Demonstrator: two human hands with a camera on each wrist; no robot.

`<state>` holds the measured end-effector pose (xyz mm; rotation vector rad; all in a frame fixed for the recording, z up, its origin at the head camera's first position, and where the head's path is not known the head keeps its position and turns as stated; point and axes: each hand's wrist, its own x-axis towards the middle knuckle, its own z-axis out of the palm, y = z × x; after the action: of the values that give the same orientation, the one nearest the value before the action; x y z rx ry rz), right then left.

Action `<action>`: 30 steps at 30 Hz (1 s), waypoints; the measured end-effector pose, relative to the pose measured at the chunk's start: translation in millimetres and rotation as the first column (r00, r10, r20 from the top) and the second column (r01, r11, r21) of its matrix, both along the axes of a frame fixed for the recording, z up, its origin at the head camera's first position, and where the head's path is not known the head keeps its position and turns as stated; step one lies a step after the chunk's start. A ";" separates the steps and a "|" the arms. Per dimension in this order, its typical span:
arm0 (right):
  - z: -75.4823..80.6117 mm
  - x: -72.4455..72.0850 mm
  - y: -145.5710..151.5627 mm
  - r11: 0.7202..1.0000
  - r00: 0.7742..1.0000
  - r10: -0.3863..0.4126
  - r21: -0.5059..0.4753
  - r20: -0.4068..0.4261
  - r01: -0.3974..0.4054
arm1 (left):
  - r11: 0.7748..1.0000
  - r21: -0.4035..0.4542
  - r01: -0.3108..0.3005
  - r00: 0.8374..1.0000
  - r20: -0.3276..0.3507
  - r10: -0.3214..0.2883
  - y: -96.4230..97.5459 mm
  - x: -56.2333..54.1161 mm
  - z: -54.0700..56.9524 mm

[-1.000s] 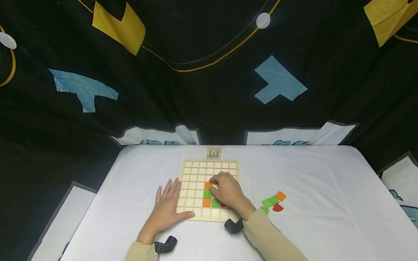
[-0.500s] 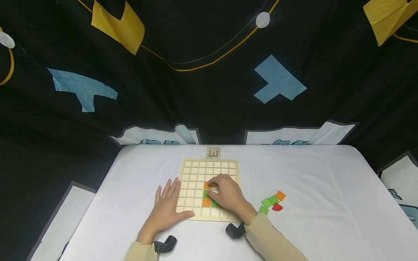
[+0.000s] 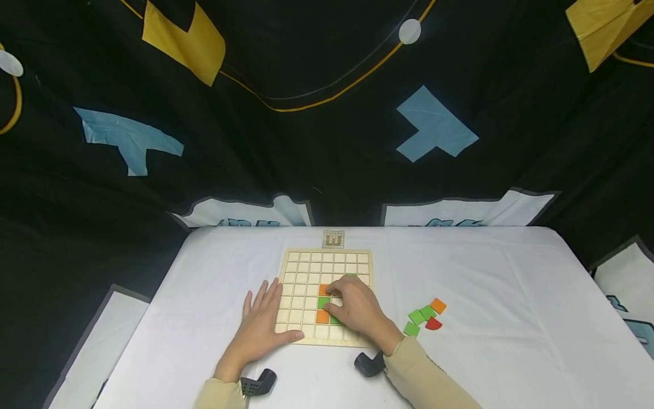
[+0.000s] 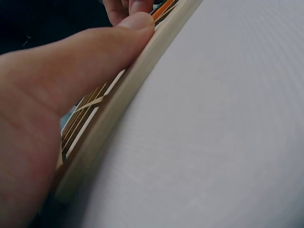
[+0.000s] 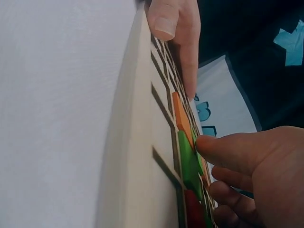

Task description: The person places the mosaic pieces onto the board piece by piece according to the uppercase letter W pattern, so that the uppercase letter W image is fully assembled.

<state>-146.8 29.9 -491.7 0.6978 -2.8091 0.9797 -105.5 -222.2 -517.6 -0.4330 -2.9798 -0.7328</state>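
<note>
Left hand (image 3: 258, 335) splays against the board (image 3: 304, 276), right hand (image 3: 359, 304) bends over tiles (image 3: 323, 303), hold unclear; card (image 3: 334, 239) markings unreadable.

From above and behind the left fingers (image 3: 261, 295) and right fingers (image 3: 339, 284), the head view looks forward and down, far enough back to take in the board (image 3: 305, 267), worktop (image 3: 485, 272) and curtain (image 3: 317, 159) beyond. The left wrist view sits low and near its own thumb (image 4: 90, 54), tilted, facing along the board's near edge (image 4: 121, 102) towards the right fingers; the right, also low, near and tilted, faces the left fingers. Both share that edge.
</note>
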 end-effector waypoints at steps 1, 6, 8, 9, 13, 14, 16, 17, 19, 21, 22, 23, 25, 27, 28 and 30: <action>0.2 0.1 -0.1 1.000 1.000 -0.001 0.003 -0.001 0.001 | 1.000 0.001 0.000 1.000 -0.001 0.000 -0.2 -0.1 -0.1; 0.3 -0.2 -0.1 1.000 1.000 -0.009 0.010 0.001 0.009 | 1.000 -0.001 0.000 1.000 -0.002 0.000 -0.4 0.0 0.5; 1.2 0.2 1.0 1.000 1.000 -0.012 0.006 0.004 0.012 | 1.000 0.000 -0.002 1.000 -0.002 0.002 -0.3 0.0 0.3; 2.1 0.6 2.0 1.000 1.000 -0.012 0.002 0.007 0.012 | 1.000 0.001 -0.003 1.000 -0.005 0.003 -0.3 -0.1 0.1; 8.4 4.8 9.5 1.000 1.000 -0.009 -0.024 0.023 0.010 | 1.000 0.007 -0.002 1.000 -0.013 0.002 -0.1 -0.3 -0.4; 9.6 5.6 12.2 1.000 1.000 -0.009 -0.028 0.026 0.010 | 1.000 0.008 -0.001 1.000 -0.015 0.001 0.0 -0.1 0.1; 11.7 7.5 18.5 0.999 0.999 -0.013 -0.033 0.029 0.014 | 1.000 0.007 0.000 1.000 -0.017 0.000 0.3 -0.2 0.2; 12.0 8.2 22.1 0.999 0.999 -0.015 -0.033 0.030 0.016 | 1.000 0.007 0.000 1.000 -0.017 0.000 0.4 -0.3 0.3; 12.2 9.9 30.3 0.999 0.999 -0.024 -0.031 0.032 0.025 | 1.000 0.009 0.000 1.000 -0.017 0.000 0.5 -0.2 0.1; 11.6 12.7 39.6 0.998 0.998 -0.039 -0.038 0.044 0.041 | 1.000 0.009 0.000 1.000 -0.014 0.000 0.8 -0.2 -0.5; 10.9 14.0 44.6 0.998 0.998 -0.045 -0.042 0.049 0.047 | 1.000 0.010 0.000 1.000 -0.013 0.000 0.9 -0.2 -0.8; 10.3 15.5 50.0 0.997 0.997 -0.051 -0.049 0.057 0.054 | 1.000 0.011 0.000 1.000 -0.011 0.000 0.8 -0.1 -1.2; 8.8 18.4 60.6 0.996 0.995 -0.070 -0.057 0.065 0.073 | 1.000 0.011 -0.002 1.000 -0.008 0.002 0.7 -0.1 -1.8; 7.9 21.1 71.1 0.993 0.993 -0.089 -0.067 0.074 0.094 | 1.000 0.013 -0.003 1.000 -0.009 0.003 0.5 -0.1 -2.2; 7.8 22.2 76.0 0.992 0.992 -0.098 -0.070 0.078 0.103 | 1.000 0.014 -0.004 1.000 -0.010 0.004 0.3 -0.1 -2.2; 7.5 23.9 85.0 0.990 0.990 -0.117 -0.072 0.082 0.123 | 1.000 0.018 -0.005 1.000 -0.013 0.005 0.2 0.0 -1.6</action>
<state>-122.8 114.9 -484.2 0.4852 -2.8226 1.1085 -105.6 -222.0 -519.2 -0.4271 -2.9590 -0.7532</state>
